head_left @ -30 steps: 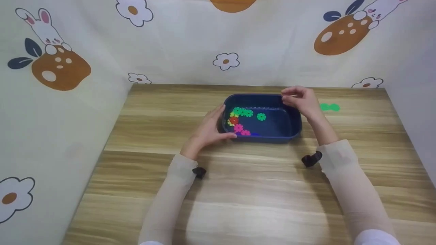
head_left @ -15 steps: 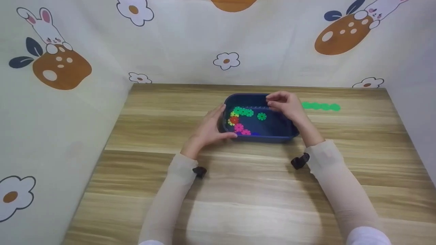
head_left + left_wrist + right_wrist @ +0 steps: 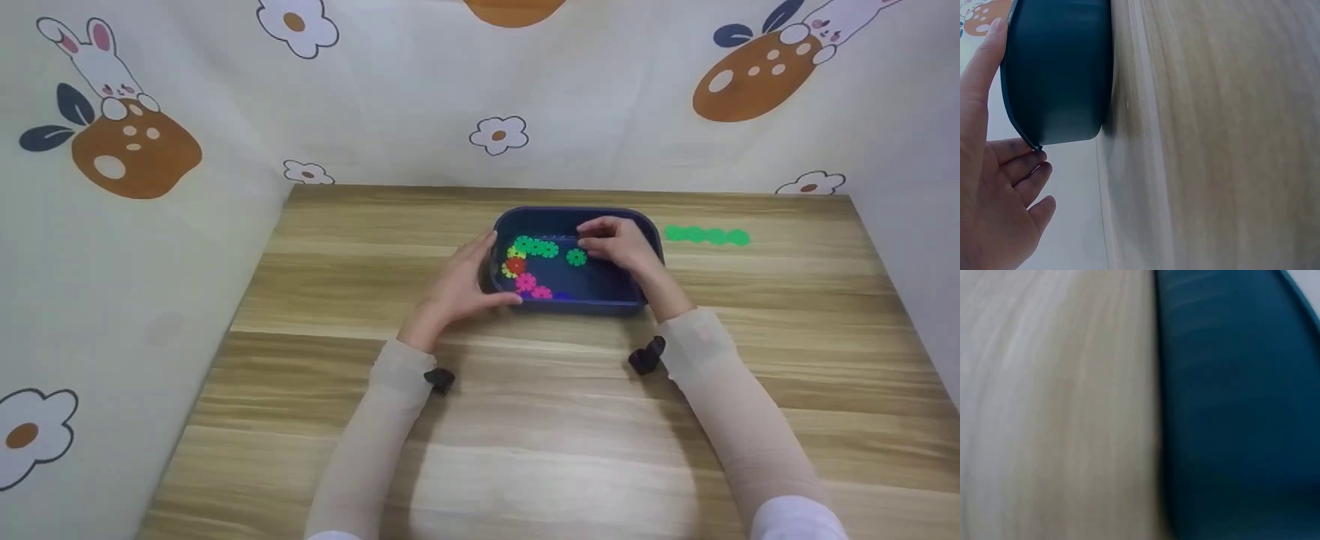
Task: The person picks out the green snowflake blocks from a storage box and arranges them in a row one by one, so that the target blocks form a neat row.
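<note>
A dark blue rectangular plastic bin [image 3: 596, 283] stands on the table with several small snowflake discs [image 3: 525, 282] in it, green, yellow, red and pink. My left hand [image 3: 459, 283] holds the bin's left end, thumb on the near rim and fingers along the left side. In the left wrist view, the thumb and fingers of the left hand [image 3: 1002, 185] touch the bin's rim at separate spots. Over the bin's inside reaches my right hand [image 3: 616, 241], fingers loosely bent and apart beside a lone green disc [image 3: 576, 257]. Nothing shows between those fingers. The right wrist view is blurred and shows no hand.
Right of the bin, a row of several green discs [image 3: 706, 235] lies on the wooden table [image 3: 525, 420]. A printed cloth [image 3: 390, 105] hangs behind the table and along its sides. Something blue lies low along the bin's near wall.
My right hand has moved left from the bin's right rim into the bin, uncovering the green row on the table. The left hand and the bin have stayed almost still.
</note>
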Action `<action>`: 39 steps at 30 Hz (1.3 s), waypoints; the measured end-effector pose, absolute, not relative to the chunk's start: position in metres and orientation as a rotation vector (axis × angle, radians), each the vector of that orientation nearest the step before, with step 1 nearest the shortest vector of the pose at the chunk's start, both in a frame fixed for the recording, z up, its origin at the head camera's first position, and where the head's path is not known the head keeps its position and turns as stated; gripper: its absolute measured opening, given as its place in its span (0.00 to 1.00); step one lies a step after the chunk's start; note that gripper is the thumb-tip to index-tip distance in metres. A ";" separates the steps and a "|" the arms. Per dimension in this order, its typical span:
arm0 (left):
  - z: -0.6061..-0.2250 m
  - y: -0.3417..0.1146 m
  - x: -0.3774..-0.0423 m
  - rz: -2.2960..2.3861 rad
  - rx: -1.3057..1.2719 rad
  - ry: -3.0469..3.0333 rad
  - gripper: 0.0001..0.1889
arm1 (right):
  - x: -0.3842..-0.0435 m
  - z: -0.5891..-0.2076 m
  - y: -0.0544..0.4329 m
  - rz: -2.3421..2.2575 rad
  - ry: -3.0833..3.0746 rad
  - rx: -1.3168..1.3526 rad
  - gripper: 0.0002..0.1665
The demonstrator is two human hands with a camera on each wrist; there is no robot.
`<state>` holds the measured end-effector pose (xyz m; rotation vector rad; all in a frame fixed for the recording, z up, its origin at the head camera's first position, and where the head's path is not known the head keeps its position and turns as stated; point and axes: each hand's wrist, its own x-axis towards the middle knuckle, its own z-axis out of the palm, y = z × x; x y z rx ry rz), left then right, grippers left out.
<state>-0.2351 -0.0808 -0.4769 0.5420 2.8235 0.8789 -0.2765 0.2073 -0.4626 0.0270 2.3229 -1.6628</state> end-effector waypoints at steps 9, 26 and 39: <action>-0.480 -0.080 -0.236 0.929 0.533 2.805 0.61 | -0.282 -0.474 0.206 -1.325 2.520 0.054 0.25; -0.480 -0.082 -0.236 0.929 0.551 2.795 0.61 | -0.283 -0.479 0.198 -1.160 2.725 -0.070 0.16; -0.479 -0.081 -0.236 0.944 0.560 2.781 0.60 | -0.282 -0.478 0.199 -1.374 2.592 -0.076 0.09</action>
